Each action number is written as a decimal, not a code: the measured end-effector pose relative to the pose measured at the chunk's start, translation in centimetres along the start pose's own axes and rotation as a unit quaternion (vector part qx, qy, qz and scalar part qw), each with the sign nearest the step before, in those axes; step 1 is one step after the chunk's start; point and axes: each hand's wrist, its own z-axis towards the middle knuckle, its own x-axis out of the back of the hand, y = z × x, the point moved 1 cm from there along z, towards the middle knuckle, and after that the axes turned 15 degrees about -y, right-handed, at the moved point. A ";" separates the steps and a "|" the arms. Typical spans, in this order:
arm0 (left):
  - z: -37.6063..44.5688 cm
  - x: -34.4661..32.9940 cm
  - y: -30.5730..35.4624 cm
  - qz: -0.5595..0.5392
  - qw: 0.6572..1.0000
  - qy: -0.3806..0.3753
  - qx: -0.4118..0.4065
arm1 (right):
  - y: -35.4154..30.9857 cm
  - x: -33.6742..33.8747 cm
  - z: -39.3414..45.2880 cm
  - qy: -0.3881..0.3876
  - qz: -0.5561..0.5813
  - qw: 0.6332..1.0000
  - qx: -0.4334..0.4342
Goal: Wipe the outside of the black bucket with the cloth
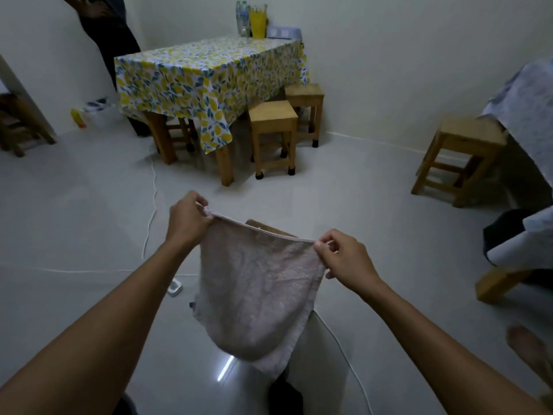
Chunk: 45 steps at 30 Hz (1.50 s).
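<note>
A: Over the floor (89, 205), mid-frame: cloth (257, 283) hangs spread between both hands.
B: Grip?
A: Left hand (187, 218) pinches the top left corner, right hand (344, 259) pinches the top right corner. Both are closed on the cloth, held apart, with the top edge stretched between them. Left sits a bit farther from the camera than right.
B: Cloth itself?
A: Pale, pinkish-grey, terry texture. Lower part droops to a point below and between the forearms, not touching the floor as far as I can tell.
B: Bucket?
A: Can't make it out for sure. There's a dark shape at bottom centre under the cloth tip, mostly hidden. A brown edge peeks out just behind the cloth's top edge; can't say what it is.
B: Surroundings?
A: Tabletop (209, 55) with lemon-print cover at the far wall, yellow cup (258, 22) and bottle (242, 18) on it at the back. Two stools (273, 115) just beside it, another stool (466, 139) at right. White cable (153, 211) runs across the floor left of the left hand.
B: Any text, brands?
A: Bottle has a label, too small to read.
</note>
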 end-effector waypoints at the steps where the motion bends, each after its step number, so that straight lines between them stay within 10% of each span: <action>1: 1.9 -1.8 -0.2 0.000 1.000 -0.006 0.001 | 1.4 -0.1 1.9 0.008 0.004 1.000 -0.015; 16: 8.6 -17.1 -7.8 0.022 0.991 -0.116 -0.055 | 12.4 -5.6 12.1 0.093 -0.079 0.981 -0.152; 22: 8.1 -18.6 -9.2 0.274 0.952 -0.114 -0.077 | 11.1 -8.4 11.1 0.173 -0.319 0.932 -0.017; 30: 4.8 -19.7 -8.5 0.319 0.922 -0.073 -0.205 | 10.0 -14.2 10.2 0.001 -0.320 0.946 0.050; 36: 3.6 -20.1 -9.6 0.313 0.914 -0.210 -0.150 | 9.6 -13.8 9.8 -0.037 -0.323 0.945 0.035; 45: -3.0 -15.1 -6.4 0.426 0.878 -0.194 -0.104 | 4.3 -11.5 6.5 -0.146 -0.355 0.923 -0.010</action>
